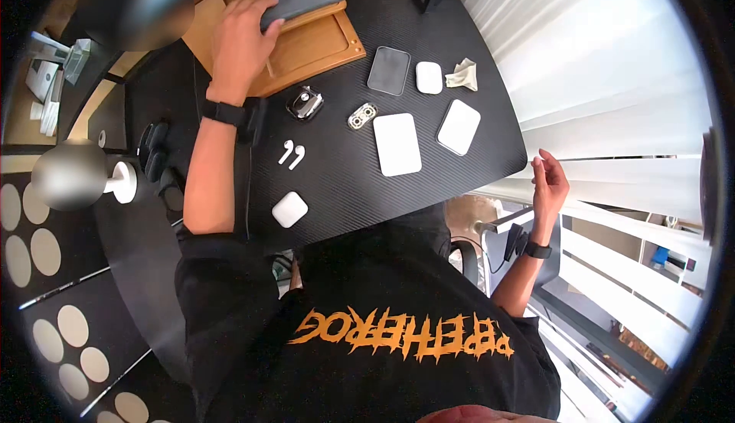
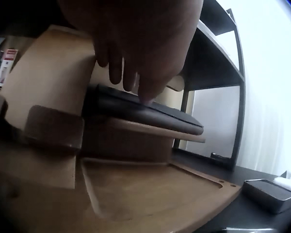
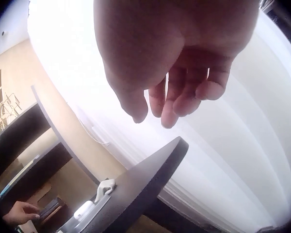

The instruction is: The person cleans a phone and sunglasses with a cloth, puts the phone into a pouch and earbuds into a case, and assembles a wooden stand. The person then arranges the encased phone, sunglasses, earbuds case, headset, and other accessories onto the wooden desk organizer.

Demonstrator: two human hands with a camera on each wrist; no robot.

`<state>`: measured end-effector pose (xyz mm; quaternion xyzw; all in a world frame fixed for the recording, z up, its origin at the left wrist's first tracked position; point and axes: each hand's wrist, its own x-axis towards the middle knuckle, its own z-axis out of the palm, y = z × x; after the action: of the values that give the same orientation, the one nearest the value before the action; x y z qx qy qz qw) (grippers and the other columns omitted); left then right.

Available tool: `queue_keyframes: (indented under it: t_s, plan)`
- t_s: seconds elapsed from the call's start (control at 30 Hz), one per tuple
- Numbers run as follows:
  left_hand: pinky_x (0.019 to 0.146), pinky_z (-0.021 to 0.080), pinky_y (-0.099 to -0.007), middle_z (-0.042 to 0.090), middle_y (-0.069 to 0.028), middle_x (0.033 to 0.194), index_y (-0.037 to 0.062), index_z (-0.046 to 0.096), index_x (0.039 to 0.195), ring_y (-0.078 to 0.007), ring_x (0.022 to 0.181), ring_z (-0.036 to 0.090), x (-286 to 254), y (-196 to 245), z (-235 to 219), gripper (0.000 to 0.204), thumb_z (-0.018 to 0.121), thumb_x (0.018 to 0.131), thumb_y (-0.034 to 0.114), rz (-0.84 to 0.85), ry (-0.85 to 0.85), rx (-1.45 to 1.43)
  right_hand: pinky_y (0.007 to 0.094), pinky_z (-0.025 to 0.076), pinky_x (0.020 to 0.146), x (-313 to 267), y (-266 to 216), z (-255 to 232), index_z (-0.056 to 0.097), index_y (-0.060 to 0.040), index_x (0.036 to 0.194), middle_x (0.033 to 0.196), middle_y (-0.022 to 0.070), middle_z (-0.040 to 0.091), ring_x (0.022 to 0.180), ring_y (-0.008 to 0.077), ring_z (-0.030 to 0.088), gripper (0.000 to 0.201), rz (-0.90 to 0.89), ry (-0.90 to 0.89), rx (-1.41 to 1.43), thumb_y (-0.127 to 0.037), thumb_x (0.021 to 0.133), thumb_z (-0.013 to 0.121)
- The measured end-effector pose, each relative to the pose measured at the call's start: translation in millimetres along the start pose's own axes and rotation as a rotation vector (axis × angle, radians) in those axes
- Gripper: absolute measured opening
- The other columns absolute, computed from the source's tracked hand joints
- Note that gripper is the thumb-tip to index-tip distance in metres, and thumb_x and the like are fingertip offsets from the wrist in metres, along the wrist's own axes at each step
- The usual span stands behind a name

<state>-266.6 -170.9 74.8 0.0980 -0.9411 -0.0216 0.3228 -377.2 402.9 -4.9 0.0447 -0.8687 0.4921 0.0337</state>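
My left hand (image 1: 239, 44) reaches over the wooden desk organizer (image 1: 302, 59) and grips the end of a dark grey oblong case (image 1: 310, 0), its thumb on the near side. In the left wrist view the thumb tip meets the top edge of the case (image 2: 150, 114), which lies on a raised wooden ledge; the other fingertips are partly hidden behind it. Beyond the right corner of the black desk, my right hand (image 1: 550, 186) hangs in the air. Its fingers (image 3: 169, 119) are loosely curled with nothing in them.
White earbuds (image 1: 292, 155), a white charging case (image 1: 290, 209), a smartwatch (image 1: 306, 103) and a small oval metallic piece (image 1: 362, 115) lie on the desk (image 1: 337, 186). Toward the right are two white boxes (image 1: 397, 144), a grey tray (image 1: 389, 71), another white case (image 1: 429, 78) and a crumpled cloth (image 1: 462, 75).
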Motion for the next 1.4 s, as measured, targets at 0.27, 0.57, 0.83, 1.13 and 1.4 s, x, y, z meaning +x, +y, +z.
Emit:
queue_keyframes:
  t_s: [0.27, 0.57, 0.83, 1.13, 1.4]
  plan:
    - [0.074, 0.059, -0.0341, 0.077, -0.0089, 0.104, 0.0109, 0.079, 0.114, -0.0274, 0.089, 0.074, -81, 40, -84, 0.028, 0.083, 0.089, 0.024, -0.276, 0.015, -0.303, 0.0221, 0.044, 0.068, 16, 17, 5, 0.074, -0.0036, 0.133, 0.094, -0.0011, 0.070, 0.078, 0.0055, 0.056, 0.035, -0.034, -0.065, 0.014, -0.023, 0.104, 0.074]
    - [0.092, 0.057, -0.0348, 0.077, -0.0186, 0.119, -0.0029, 0.071, 0.132, -0.0236, 0.106, 0.074, -232, -11, -198, 0.054, 0.087, 0.091, 0.028, -0.923, 0.005, 0.066, 0.0215, 0.044, 0.071, 40, -26, 47, 0.074, -0.0034, 0.132, 0.104, 0.0014, 0.074, 0.089, 0.0067, 0.062, 0.037, -0.116, -0.079, 0.032, -0.027, 0.104, 0.075]
    - [0.098, 0.057, -0.0455, 0.072, -0.0207, 0.130, -0.0038, 0.062, 0.143, -0.0365, 0.118, 0.071, -285, 2, -187, 0.093, 0.097, 0.070, 0.042, -1.108, -0.240, 0.250, 0.0192, 0.042, 0.072, 49, -38, 62, 0.075, -0.0051, 0.131, 0.104, -0.0019, 0.073, 0.086, 0.0047, 0.060, 0.035, -0.155, -0.145, -0.008, -0.027, 0.104, 0.075]
    - [0.094, 0.058, -0.0416, 0.073, -0.0160, 0.127, -0.0020, 0.057, 0.149, -0.0303, 0.110, 0.073, -264, 9, -172, 0.093, 0.095, 0.068, 0.025, -1.054, -0.205, 0.153, 0.0211, 0.049, 0.080, 27, -37, 49, 0.073, 0.0019, 0.128, 0.102, 0.0020, 0.073, 0.090, 0.0070, 0.063, 0.030, -0.142, -0.139, 0.045, -0.015, 0.104, 0.073]
    - [0.089, 0.054, -0.0347, 0.070, -0.0114, 0.129, 0.0038, 0.062, 0.148, -0.0193, 0.109, 0.065, -236, 47, -161, 0.092, 0.095, 0.063, 0.014, -1.025, -0.014, -0.433, 0.0223, 0.049, 0.079, -4, -93, 82, 0.075, -0.0010, 0.128, 0.098, -0.0003, 0.072, 0.087, 0.0060, 0.063, 0.029, -0.162, -0.259, 0.013, -0.015, 0.103, 0.075]
